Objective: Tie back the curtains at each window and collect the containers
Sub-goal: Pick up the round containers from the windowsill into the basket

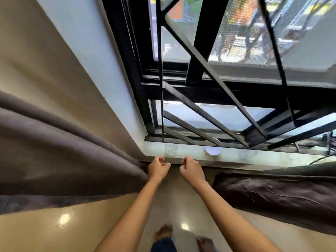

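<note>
Left curtain (63, 151): thick grey-brown cloth, gathered in deep folds against the wall (54, 60), left of the window. Right curtain (272, 197): darker, bunched under the sill (189, 152) to the right.

Expect soft, limp, fairly heavy handling with no stiffness and little slip. Take hold round the whole bundle of folds at mid-height, not at a single edge. Gather first, then wrap the tie. No tie-back visible.

Containers, in a row on the sill:
- left glass (171, 149), clear, just beyond the hands;
- white disc (212, 150), either a lid or a shallow dish, cannot tell which;
- right glass (247, 154), clear, faint, well apart from the left one.

Treat the glasses as light, rigid, smooth and breakable. Grip round the body, not the rim. Lift straight up, clear of the black grille (205, 113) close behind.

Left hand (158, 169): at the sill's front edge, just beside the left curtain's edge. Fingers curled toward the palm, thumb against the forefinger. Nothing visible in the grip, though a thin cord cannot be ruled out.

Right hand (192, 170): near the left, not touching it, with the same curled posture and nothing visible held.

Below: glossy floor (36, 230), bare feet (163, 232).
</note>
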`<state>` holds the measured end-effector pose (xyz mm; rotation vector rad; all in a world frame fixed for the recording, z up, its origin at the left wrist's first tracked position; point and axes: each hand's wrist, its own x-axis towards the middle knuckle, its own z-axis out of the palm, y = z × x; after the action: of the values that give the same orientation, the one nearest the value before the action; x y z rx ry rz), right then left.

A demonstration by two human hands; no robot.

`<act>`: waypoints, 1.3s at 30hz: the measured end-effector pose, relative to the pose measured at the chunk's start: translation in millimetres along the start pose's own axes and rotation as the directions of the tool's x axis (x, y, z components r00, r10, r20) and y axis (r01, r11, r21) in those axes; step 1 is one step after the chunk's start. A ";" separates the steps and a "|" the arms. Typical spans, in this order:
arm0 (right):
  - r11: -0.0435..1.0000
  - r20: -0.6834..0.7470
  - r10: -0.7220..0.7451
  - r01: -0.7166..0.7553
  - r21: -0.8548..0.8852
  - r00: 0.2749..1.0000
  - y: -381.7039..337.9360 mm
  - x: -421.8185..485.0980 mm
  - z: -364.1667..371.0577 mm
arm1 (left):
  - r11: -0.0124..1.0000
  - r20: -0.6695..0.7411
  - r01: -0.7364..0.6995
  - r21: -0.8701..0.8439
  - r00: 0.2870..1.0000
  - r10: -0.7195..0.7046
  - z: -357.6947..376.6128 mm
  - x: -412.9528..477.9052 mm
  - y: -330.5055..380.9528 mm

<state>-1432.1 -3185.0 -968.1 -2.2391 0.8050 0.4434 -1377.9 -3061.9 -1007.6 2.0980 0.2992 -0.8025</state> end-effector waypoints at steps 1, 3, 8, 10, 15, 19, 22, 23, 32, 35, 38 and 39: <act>1.000 -0.004 0.012 -0.012 0.005 1.000 3.3 8.7 6.6 | 1.000 0.009 0.013 -0.003 1.000 -0.013 5.8 12.6 -6.2; 0.999 -0.011 0.032 -0.031 0.008 0.999 9.1 22.7 16.6 | 0.999 0.025 0.041 -0.009 0.999 -0.041 13.8 31.3 -14.4; 0.997 -0.009 0.080 -0.080 0.000 0.997 25.6 54.6 40.2 | 0.986 0.057 0.138 -0.091 0.989 -0.133 36.5 75.6 -26.2; 0.996 -0.003 0.089 -0.089 0.001 0.996 31.5 65.9 50.0 | 0.970 0.070 0.187 -0.157 0.982 -0.178 46.6 91.5 -30.6; 0.992 0.011 0.126 -0.126 0.003 0.992 45.8 88.4 72.0 | 0.950 0.120 0.211 -0.230 0.975 -0.187 66.6 126.1 -36.7; 0.991 0.007 0.133 -0.133 -0.002 0.991 57.3 100.4 82.5 | 0.938 0.135 0.196 -0.285 0.977 -0.163 76.7 147.2 -42.0; 0.990 0.002 0.142 -0.142 0.005 0.990 68.1 102.1 87.4 | 0.937 0.114 0.177 -0.300 0.982 -0.149 82.7 152.6 -45.6; 0.989 0.005 0.147 -0.147 0.009 0.989 71.2 101.6 88.6 | 0.936 0.106 0.174 -0.307 0.983 -0.148 84.6 154.4 -46.8; 0.987 0.009 0.160 -0.160 0.020 0.987 98.6 86.7 90.3 | 0.956 0.080 0.123 -0.266 0.991 -0.105 91.9 166.3 -44.7; 0.985 0.007 0.171 -0.171 0.027 0.985 107.1 79.2 88.1 | 0.959 0.031 0.107 -0.263 0.994 -0.103 93.1 165.9 -49.0; 0.979 0.003 0.199 -0.198 0.041 0.980 115.6 65.7 84.4 | 0.965 0.026 0.098 -0.242 0.995 -0.095 93.8 152.4 -57.7; 0.976 0.001 0.213 -0.213 0.047 0.977 119.0 59.0 82.3 | 0.966 0.042 0.097 -0.239 0.995 -0.090 94.3 143.9 -59.3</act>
<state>-1472.9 -3216.9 -1115.5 -2.1201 1.0523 0.5152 -1336.8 -3110.2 -1178.1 1.8532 0.4592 -0.8101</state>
